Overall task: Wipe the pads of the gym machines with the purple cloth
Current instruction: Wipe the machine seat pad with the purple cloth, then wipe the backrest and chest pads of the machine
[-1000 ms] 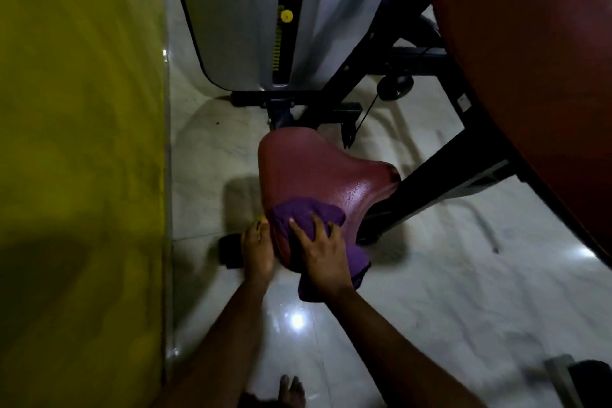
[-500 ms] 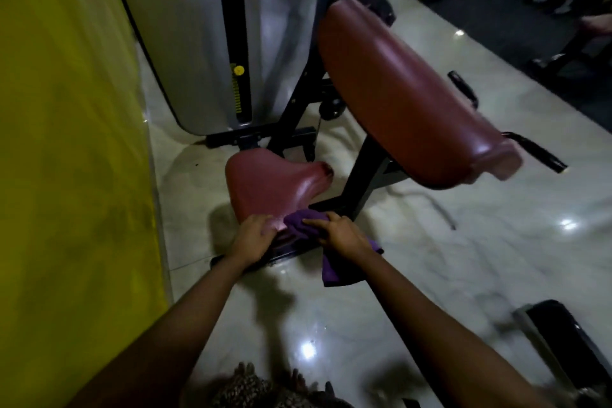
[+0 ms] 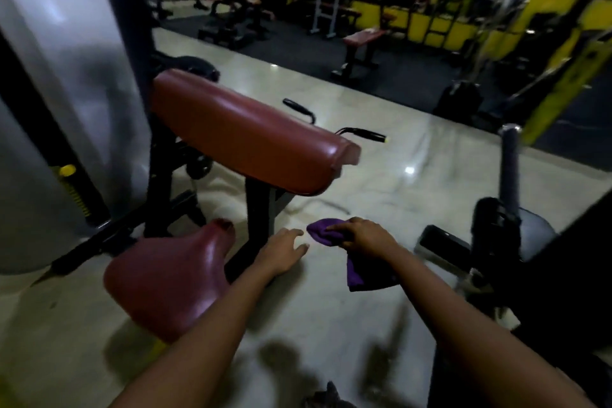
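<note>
Right hand (image 3: 362,237) grips purple cloth (image 3: 323,233); left hand (image 3: 281,250) seemingly empty.

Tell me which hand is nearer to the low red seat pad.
Left. The left hand is open and empty, just right of the seat pad, not touching it. The right hand, gripping the purple cloth, is farther right, over the floor.

Dim, motion-blurred edges, glare on floor (image 3: 409,170)
</note>
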